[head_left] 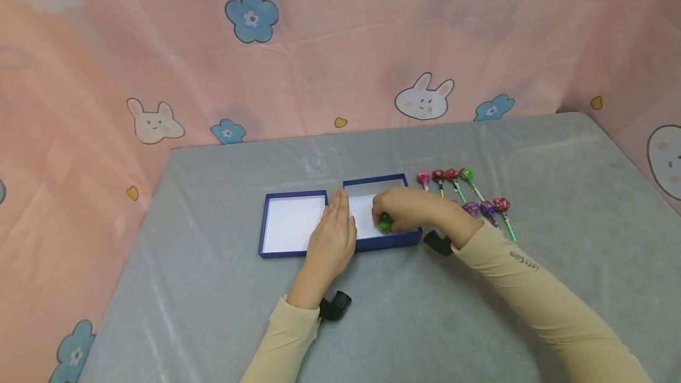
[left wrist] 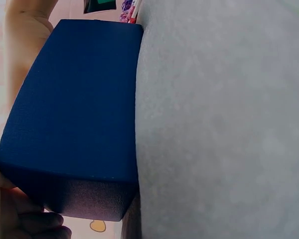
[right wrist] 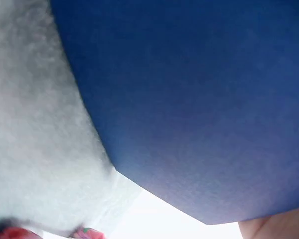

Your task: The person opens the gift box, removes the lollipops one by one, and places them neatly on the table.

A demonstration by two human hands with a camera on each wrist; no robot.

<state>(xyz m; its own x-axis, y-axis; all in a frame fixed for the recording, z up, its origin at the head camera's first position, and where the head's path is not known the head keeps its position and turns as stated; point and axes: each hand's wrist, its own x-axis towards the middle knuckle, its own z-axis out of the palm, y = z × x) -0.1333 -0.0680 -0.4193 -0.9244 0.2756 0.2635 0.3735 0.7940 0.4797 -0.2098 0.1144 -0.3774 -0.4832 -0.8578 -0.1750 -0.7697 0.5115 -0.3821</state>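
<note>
A deep blue box point(head_left: 391, 241) with a white inside stands on the table. My left hand point(head_left: 331, 232) holds its left wall, thumb by the rim and fingers along the outside; in the left wrist view those fingers point(left wrist: 37, 221) show past the box's corner. My right hand point(head_left: 401, 208) reaches over the right part of the box and pinches a green-wrapped lollipop point(head_left: 385, 223) low inside it. The lollipop's stick is hidden by the hand. In the right wrist view the box wall point(right wrist: 199, 109) fills most of the picture.
Left of the box lies a shallow blue-edged lid point(head_left: 292, 223) with a white inside. Several lollipops in pink, red, green and purple wrappers point(head_left: 487, 209) lie in two rows to the right, partly behind my right forearm. A pink curtain point(head_left: 319, 75) hangs behind the grey table point(head_left: 213, 312).
</note>
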